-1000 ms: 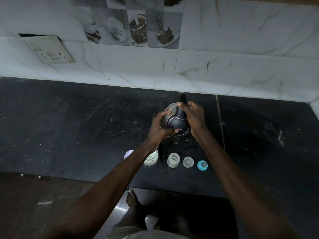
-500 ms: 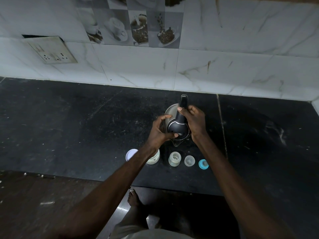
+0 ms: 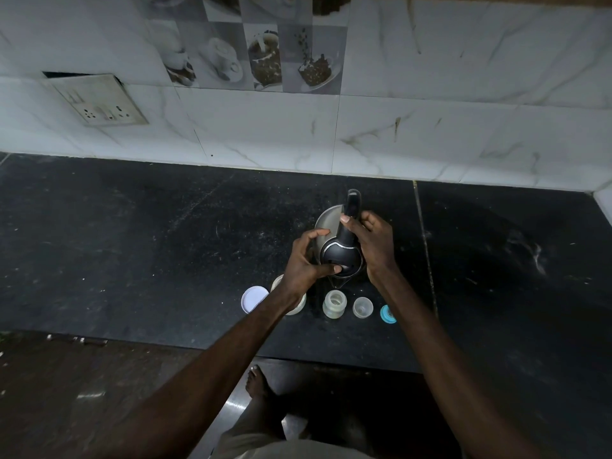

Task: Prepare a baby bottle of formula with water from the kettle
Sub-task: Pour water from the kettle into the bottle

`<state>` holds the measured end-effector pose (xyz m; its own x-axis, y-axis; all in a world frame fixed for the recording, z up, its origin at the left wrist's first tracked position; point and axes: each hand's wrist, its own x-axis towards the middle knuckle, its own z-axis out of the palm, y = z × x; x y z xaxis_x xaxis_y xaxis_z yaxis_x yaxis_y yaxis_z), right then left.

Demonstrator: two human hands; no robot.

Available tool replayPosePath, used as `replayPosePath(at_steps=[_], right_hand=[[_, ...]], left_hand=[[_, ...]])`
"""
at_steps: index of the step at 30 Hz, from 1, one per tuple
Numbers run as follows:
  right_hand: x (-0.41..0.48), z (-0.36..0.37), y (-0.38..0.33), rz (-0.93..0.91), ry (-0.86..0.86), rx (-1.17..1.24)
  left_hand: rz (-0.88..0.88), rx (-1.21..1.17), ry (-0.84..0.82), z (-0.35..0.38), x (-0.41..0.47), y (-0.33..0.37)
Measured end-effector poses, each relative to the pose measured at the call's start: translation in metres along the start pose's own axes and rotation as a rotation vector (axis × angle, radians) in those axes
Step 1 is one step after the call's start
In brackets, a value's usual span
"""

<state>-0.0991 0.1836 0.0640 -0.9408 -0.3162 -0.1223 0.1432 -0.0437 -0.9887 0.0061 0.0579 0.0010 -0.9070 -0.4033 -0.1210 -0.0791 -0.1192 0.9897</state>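
No brand, label or legible writing can be made out on anything in the head view. A kettle [image 3: 337,246] is seen on the black bench [image 3: 132,243], near the middle and short of the marble-tiled wall [image 3: 430,127]. The right hand [image 3: 372,246] is closed around the kettle's black handle, thumb on top. The left hand [image 3: 303,260] is curled against the kettle's left side, its thumb pressed on the lid. Whether the kettle rests on the bench or is lifted cannot be told.

Along the near edge a row is laid out: a white lid [image 3: 254,298] at the left, a pale jar [image 3: 294,303] partly hidden by the left wrist, the open baby bottle [image 3: 334,303] just below the spout, a clear cap [image 3: 363,307], and a blue ring [image 3: 388,314]. Contents cannot be told. A socket plate [image 3: 99,101] is fixed to the wall at far left.
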Motion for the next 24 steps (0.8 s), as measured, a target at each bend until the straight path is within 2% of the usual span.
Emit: replayPosePath(at_steps=[24], right_hand=[[-0.004,-0.006,0.011,-0.054,-0.023,-0.019]], left_hand=[[0.069,0.014,0.016,0.001,-0.011,-0.005]])
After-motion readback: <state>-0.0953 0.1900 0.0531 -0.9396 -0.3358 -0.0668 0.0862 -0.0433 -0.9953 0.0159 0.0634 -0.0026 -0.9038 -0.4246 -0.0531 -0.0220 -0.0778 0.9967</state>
